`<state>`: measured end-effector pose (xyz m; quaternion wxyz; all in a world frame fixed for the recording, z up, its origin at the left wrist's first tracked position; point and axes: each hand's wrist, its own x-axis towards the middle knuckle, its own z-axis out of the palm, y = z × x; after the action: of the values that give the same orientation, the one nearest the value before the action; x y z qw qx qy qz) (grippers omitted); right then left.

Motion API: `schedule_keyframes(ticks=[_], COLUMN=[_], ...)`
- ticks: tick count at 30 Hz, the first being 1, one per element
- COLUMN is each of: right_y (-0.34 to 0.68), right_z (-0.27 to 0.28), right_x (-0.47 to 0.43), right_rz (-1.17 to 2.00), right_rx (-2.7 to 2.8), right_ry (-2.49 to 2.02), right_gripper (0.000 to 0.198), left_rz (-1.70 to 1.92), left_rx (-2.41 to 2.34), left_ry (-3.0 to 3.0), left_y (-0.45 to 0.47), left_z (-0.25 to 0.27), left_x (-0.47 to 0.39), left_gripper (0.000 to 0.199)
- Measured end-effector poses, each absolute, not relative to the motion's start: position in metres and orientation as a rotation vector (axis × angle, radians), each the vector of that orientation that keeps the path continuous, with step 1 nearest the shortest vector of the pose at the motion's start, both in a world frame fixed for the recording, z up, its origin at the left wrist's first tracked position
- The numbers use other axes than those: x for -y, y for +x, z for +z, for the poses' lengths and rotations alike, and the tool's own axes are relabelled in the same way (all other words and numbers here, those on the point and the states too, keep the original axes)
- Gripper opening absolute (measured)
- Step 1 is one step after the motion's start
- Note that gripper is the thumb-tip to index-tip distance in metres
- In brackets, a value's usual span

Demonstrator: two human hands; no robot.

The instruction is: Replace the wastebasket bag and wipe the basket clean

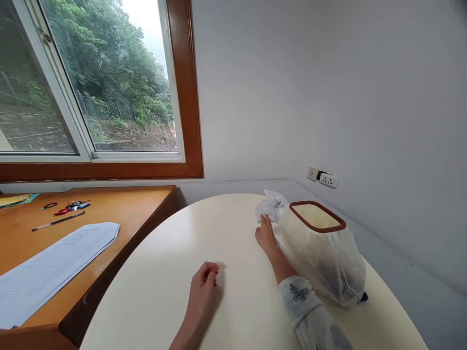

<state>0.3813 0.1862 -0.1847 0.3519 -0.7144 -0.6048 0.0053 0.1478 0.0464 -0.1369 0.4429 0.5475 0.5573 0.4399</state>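
My right hand (266, 235) reaches out over the round table with its fingers stretched, at the near side of a small knotted plastic bag (269, 208). The fingertips appear to touch that bag; the thumb side is partly hidden. Beside my right forearm lies a large translucent white plastic bag (321, 262) with something dark inside that I cannot make out. On its top sits a brown rounded-square ring (311, 226). My left hand (205, 274) hovers or rests over the table at the middle, fingers curled in, with nothing visible in them.
The cream round table (175, 272) meets the wall at the back. On the wooden desk (142, 206) at left lie papers (62, 267), a pen (58, 221) and scissors (67, 210). A socket (329, 180) is on the wall, and a window (120, 78) is at upper left.
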Motion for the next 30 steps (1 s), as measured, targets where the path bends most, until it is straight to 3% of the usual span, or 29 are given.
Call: schedule_keyframes(ticks=[11, 19, 30], right_y=[0.348, 0.354, 0.361], right_z=[-0.172, -0.166, -0.165], right_x=[-0.11, -0.053, -0.032], right_rz=[-0.098, -0.015, 0.028], right_rx=[1.978, 2.198, 2.319], right_ry=[-1.687, -1.671, -1.723], right_gripper=[0.053, 0.046, 0.052], left_rz=[1.181, 1.06, 0.621], left_rx=[-1.467, -1.504, -1.482], left_ry=[1.563, 1.891, 2.468], left_y=[0.136, 0.14, 0.141], left_z=[-0.136, -0.138, -0.149], left_x=[-0.052, -0.045, -0.049], left_gripper=[0.011, 0.016, 0.051])
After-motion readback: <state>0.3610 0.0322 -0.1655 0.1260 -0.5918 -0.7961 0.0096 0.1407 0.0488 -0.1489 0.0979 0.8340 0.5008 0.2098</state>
